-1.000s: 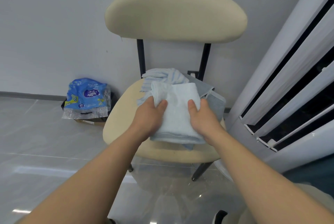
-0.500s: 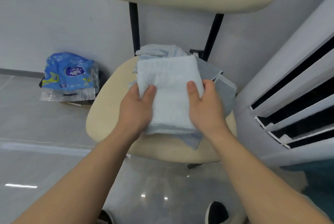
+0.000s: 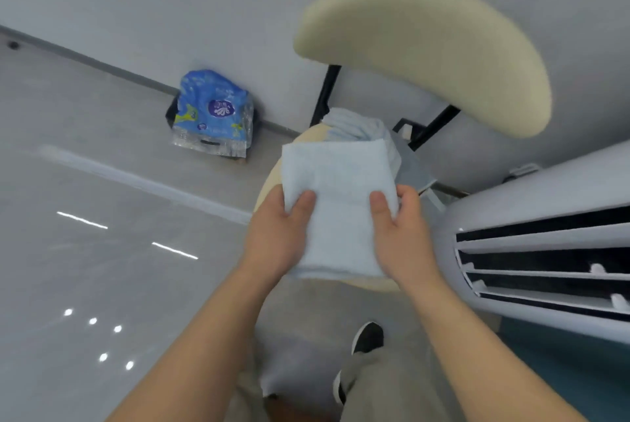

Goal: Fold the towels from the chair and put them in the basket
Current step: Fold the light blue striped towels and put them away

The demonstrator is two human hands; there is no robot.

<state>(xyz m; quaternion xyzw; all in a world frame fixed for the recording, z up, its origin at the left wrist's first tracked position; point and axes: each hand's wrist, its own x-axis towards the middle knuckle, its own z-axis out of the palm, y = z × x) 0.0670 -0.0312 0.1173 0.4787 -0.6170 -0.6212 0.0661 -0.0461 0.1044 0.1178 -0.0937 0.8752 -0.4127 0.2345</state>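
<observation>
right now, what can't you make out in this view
- Basket: nowhere in the head view; its place is unknown.
- Fingers of left hand and right hand: under the towel, head view; only thumbs show.
- Pile on the chair: partly behind the towel; count unclear.
- Pack: print blurred, too small to read.

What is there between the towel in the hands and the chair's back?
Head view: two more towels on the seat, a crumpled pale blue towel and a grey towel, lie behind the held towel, below the backrest.
</observation>
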